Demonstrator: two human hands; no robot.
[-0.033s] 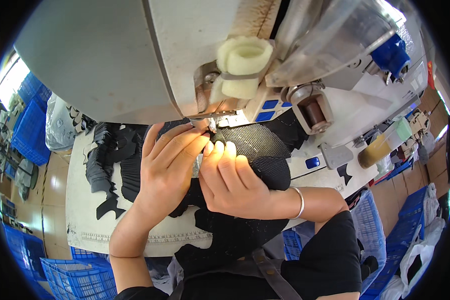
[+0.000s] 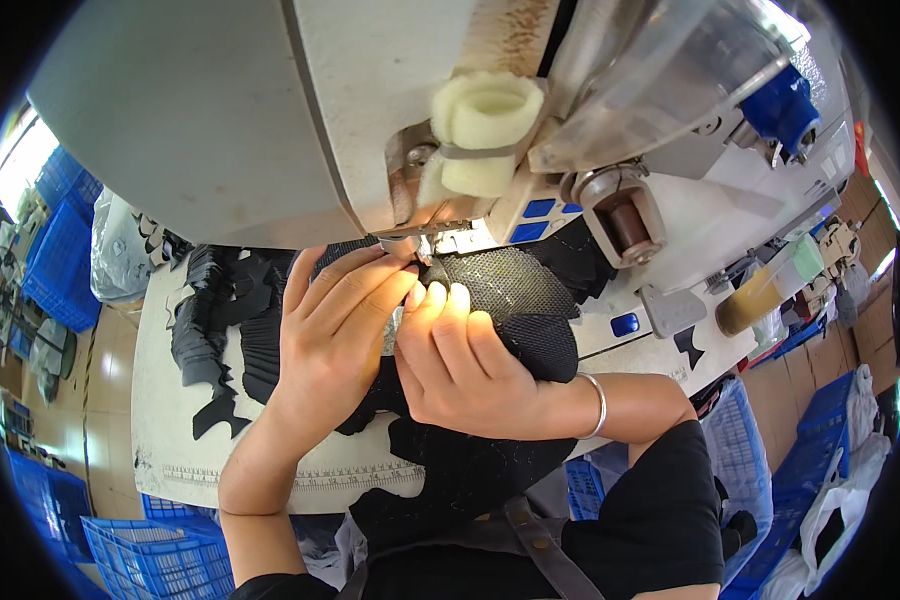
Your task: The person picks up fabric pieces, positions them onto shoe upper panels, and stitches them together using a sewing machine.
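My left hand (image 2: 330, 340) and my right hand (image 2: 470, 370) meet just below the needle (image 2: 422, 248) of a large white sewing machine (image 2: 270, 110). Both pinch and press a black mesh fabric piece (image 2: 520, 295) that lies under the presser foot, fingertips touching each other at the seam. A lamp lights my right fingertips. My right wrist carries a silver bracelet (image 2: 598, 405). More black fabric hangs from under my hands toward my lap. The needle tip itself is hidden by my fingers.
A pile of black cut pieces (image 2: 225, 320) lies on the white table (image 2: 160, 420) to my left. A pale foam roll (image 2: 485, 130) sits on the machine head. A yellowish bottle (image 2: 755, 300) stands at right. Blue crates (image 2: 60, 250) (image 2: 160, 555) sit on the floor.
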